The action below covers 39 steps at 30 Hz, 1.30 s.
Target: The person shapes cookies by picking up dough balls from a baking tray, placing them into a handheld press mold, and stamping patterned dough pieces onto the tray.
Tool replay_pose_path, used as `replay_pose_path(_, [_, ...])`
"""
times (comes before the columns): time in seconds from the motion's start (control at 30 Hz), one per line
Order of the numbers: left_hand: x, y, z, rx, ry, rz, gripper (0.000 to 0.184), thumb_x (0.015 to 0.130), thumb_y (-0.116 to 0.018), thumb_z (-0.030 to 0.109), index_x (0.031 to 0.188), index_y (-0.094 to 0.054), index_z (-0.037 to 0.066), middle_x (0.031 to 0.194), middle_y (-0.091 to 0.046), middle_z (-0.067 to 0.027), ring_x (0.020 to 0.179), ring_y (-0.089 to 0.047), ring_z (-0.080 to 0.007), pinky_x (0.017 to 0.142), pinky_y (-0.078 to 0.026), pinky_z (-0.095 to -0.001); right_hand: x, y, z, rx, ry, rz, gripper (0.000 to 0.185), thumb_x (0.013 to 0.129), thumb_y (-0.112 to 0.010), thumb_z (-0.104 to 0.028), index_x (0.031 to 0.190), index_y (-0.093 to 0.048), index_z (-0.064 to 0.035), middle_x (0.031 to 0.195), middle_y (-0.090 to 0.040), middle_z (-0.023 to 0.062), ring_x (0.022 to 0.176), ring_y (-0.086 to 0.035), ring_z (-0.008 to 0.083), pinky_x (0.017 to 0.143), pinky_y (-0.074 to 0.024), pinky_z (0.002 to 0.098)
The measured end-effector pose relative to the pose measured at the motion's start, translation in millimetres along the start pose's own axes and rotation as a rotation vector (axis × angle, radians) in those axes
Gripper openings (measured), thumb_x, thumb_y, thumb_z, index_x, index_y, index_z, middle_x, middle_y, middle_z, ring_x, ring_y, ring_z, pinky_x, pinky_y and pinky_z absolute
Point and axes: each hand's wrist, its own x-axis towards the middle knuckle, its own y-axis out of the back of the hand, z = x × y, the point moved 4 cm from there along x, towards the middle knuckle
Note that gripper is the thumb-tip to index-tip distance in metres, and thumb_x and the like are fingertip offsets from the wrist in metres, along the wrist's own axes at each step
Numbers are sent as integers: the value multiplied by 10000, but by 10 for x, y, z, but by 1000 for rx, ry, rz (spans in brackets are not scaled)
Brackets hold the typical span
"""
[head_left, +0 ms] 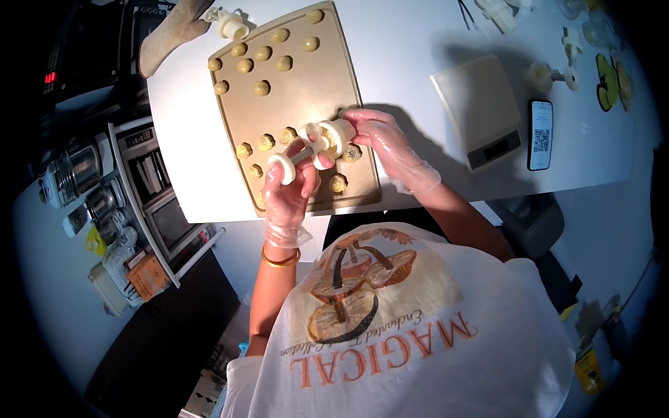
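Note:
A cream plastic plunger press mould (337, 134) is held between my two gloved hands, above the tray's lower right part. My left hand (287, 191) is closed around the plunger, whose round end (282, 169) points to the lower left. The fingers of my right hand (385, 141) grip the mould's wide cylinder. Under the mould lies a beige baking tray (306, 87). Smooth dough balls (263, 53) are spread over its far half. Patterned pressed pieces (266, 142) sit on the near half, including one (338, 182) below the mould. My left hand covers part of the tray.
A kitchen scale (481, 111) and a phone (540, 136) showing a QR code lie on the white table (411, 42) at right. More plastic mould parts (498, 14) are at the far right. Another mould (230, 25) and a beige mitt-like item (171, 38) lie beyond the tray.

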Motion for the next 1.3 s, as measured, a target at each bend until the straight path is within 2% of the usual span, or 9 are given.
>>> replay_pose_path(0.17, [143,23,-124,39,42,30,715,877,-490,554,1281,-472,-35,946,-634,-194,508,-370,-91,527,-302,-214,199,76,219,-230,80,72,398,873,-429,12,1251,-544,53,1095,-637,124,1016,-609,233,924,-461,285])
replay_pose_path(0.23, [190,2,-144,2,52,27,650,904,-492,496,1288,-469,-27,949,-633,-188,519,-370,-92,532,-301,-215,63,42,31,-788,340,153,459,836,-489,19,1291,-537,-16,1084,-640,151,1056,-603,296,975,-435,296])
replay_pose_path(0.3, [230,-55,-151,38,67,44,605,909,-533,373,1341,-419,-35,869,-645,-165,486,-347,-83,472,-299,-201,-12,69,-47,-853,501,87,497,808,-531,10,1301,-531,-50,1139,-613,154,1094,-582,311,998,-419,314])
replay_pose_path(0.5, [199,-263,50,282,161,206,388,850,-711,310,1089,-604,24,782,-605,-6,546,-494,-42,466,-354,-167,-129,-192,-175,-1027,778,-59,740,663,-704,-59,1357,-453,-116,1372,-428,132,1221,-477,313,1017,-407,391])
replay_pose_path(0.63, [220,-244,164,459,189,277,364,825,-739,339,969,-582,44,770,-594,-8,550,-503,-53,477,-371,-182,72,-348,-130,-1008,892,-166,679,615,-788,-169,1223,-493,-107,1182,-531,133,1047,-545,349,897,-457,426])
replay_pose_path(0.73, [226,-249,212,532,198,288,339,832,-736,305,916,-542,40,779,-597,-23,595,-529,-68,505,-391,-197,194,-403,-74,-1002,1020,-153,420,640,-717,-138,999,-500,-128,936,-541,77,813,-577,323,701,-472,451])
replay_pose_path(1.0, [290,-533,256,731,68,344,153,838,-574,47,976,-530,-3,797,-619,-69,710,-552,-114,649,-452,-249,249,-424,-129,-1149,975,-256,299,653,-669,-254,888,-552,-110,917,-513,78,808,-571,284,719,-465,417])
replay_pose_path(1.2, [324,-646,375,900,-60,387,197,922,-493,157,837,-537,-15,700,-577,-91,626,-522,-170,602,-430,-308,281,-396,-142,-1082,989,-225,339,656,-646,-239,945,-544,-95,903,-527,80,783,-559,281,715,-466,416])
replay_pose_path(1.3, [372,-663,346,791,57,544,250,950,-457,155,787,-542,-15,651,-544,-79,591,-488,-164,568,-406,-312,274,-421,-168,-1042,1035,-137,371,686,-638,-263,987,-504,-92,899,-538,87,748,-554,286,698,-472,423])
